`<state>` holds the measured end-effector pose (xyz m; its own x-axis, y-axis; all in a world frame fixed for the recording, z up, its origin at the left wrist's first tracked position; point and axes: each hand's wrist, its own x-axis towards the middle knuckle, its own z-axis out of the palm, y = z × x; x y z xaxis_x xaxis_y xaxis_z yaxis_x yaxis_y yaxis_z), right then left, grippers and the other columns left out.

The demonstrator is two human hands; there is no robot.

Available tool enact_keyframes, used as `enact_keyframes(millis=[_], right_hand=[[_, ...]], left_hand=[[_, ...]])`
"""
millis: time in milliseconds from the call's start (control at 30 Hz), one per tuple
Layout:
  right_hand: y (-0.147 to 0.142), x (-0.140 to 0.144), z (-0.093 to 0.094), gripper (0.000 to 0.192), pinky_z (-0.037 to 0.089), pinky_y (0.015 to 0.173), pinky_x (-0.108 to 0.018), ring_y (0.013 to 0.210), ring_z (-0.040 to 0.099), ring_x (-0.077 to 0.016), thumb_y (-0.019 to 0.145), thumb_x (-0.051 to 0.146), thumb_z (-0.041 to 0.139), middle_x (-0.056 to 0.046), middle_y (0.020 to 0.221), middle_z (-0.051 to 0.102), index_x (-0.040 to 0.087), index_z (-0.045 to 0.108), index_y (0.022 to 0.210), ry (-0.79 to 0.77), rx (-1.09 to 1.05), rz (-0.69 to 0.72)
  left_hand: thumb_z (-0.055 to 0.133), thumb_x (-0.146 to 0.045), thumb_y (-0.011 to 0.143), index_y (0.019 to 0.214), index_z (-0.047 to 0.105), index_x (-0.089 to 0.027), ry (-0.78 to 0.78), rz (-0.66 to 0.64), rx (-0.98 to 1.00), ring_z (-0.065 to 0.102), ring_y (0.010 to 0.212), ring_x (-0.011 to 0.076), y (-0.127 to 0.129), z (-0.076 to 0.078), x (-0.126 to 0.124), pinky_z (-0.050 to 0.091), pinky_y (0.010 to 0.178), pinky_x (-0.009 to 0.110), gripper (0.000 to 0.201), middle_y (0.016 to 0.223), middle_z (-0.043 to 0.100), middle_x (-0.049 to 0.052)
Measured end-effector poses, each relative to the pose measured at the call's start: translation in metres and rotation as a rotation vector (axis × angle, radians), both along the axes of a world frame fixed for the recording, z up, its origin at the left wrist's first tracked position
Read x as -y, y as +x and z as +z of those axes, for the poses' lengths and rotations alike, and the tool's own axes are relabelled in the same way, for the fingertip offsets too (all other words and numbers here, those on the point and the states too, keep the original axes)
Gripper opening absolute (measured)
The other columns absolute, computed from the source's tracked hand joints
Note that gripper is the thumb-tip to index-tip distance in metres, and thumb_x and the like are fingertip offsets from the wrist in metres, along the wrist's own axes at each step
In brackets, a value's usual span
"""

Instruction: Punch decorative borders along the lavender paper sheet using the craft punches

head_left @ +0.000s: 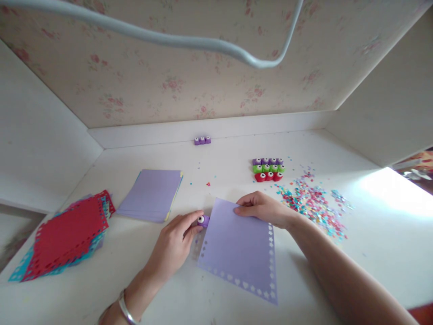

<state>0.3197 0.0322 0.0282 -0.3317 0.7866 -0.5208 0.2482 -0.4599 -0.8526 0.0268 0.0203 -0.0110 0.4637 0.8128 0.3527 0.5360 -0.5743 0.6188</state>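
Note:
My left hand (184, 230) pinches a small purple craft punch (203, 220) with a white button top, set against the left edge of a lilac paper sheet (237, 248). Star-like holes run along the sheet's right and lower edges, and a few show low on its left edge. The upper right of the sheet is gripped by my right hand (259, 208), thumb on top and fingers partly hidden. Whether the paper's edge lies inside the punch's slot is too small to tell.
Lilac sheets (152, 194) lie stacked at left, beside red and blue punched sheets (71, 234). Purple, green and red punches (269, 169) stand in rows behind my right hand, with three more purple punches (202, 140) near the wall. Colourful confetti (314, 203) is scattered at right. A white cable (169, 38) hangs overhead.

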Motion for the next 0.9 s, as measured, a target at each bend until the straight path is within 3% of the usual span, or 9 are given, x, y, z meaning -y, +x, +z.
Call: enact_keyframes(millis=[367,467,567,700,767,900], right_hand=[[-0.002,0.001,0.002,0.036,0.047,0.052,-0.023,0.060,0.064,-0.0149,0.080,0.050,0.071,-0.006,0.081,0.075,0.015,0.076,0.091,0.008,0.054,0.031],[-0.001,-0.001,-0.001,0.036,0.048,0.055,-0.025,0.063,0.066,-0.0166,0.086,0.050,0.064,-0.005,0.083,0.076,0.018,0.075,0.097,0.189,0.226,0.099],[-0.001,-0.002,-0.002,0.030,0.050,0.064,-0.030,0.069,0.068,-0.0190,0.090,0.043,0.061,-0.004,0.081,0.075,0.020,0.074,0.104,0.491,0.503,0.149],[-0.006,0.013,0.005,0.030,0.047,0.095,-0.045,0.106,0.063,-0.0284,0.092,0.035,0.062,-0.010,0.115,0.071,0.021,0.070,0.118,0.948,0.789,0.161],[-0.011,0.027,0.007,0.031,0.045,0.100,-0.046,0.115,0.059,-0.0280,0.095,0.037,0.059,-0.009,0.125,0.068,0.024,0.067,0.121,1.019,0.788,0.217],[-0.020,0.048,0.000,0.030,0.038,0.111,-0.051,0.128,0.054,-0.0262,0.099,0.037,0.054,-0.004,0.138,0.061,0.030,0.064,0.126,1.009,0.715,0.384]], left_hand=[[0.056,-0.022,0.099,0.128,0.061,-0.025,0.042,-0.077,-0.008,0.069,0.103,0.0204,0.000,0.001,0.001,0.057,0.090,0.034,0.030,0.114,0.072,0.006],[0.056,-0.024,0.099,0.126,0.062,-0.024,0.087,-0.118,-0.040,0.068,0.104,0.0218,0.001,0.001,0.000,0.056,0.092,0.037,0.028,0.114,0.072,0.006],[0.058,-0.025,0.098,0.125,0.063,-0.023,0.096,-0.159,-0.091,0.067,0.103,0.0229,0.001,0.002,0.000,0.055,0.092,0.039,0.028,0.113,0.072,0.006],[0.060,-0.027,0.097,0.126,0.062,-0.022,0.069,-0.186,-0.128,0.066,0.103,0.0232,0.001,0.006,0.000,0.054,0.091,0.041,0.030,0.113,0.071,0.007],[0.060,-0.028,0.097,0.125,0.062,-0.022,0.056,-0.188,-0.131,0.065,0.103,0.0230,0.001,0.007,0.000,0.054,0.091,0.040,0.029,0.113,0.071,0.007],[0.058,-0.025,0.098,0.123,0.063,-0.022,0.034,-0.203,-0.156,0.064,0.104,0.0230,0.000,0.010,0.001,0.052,0.093,0.041,0.026,0.117,0.070,0.007]])
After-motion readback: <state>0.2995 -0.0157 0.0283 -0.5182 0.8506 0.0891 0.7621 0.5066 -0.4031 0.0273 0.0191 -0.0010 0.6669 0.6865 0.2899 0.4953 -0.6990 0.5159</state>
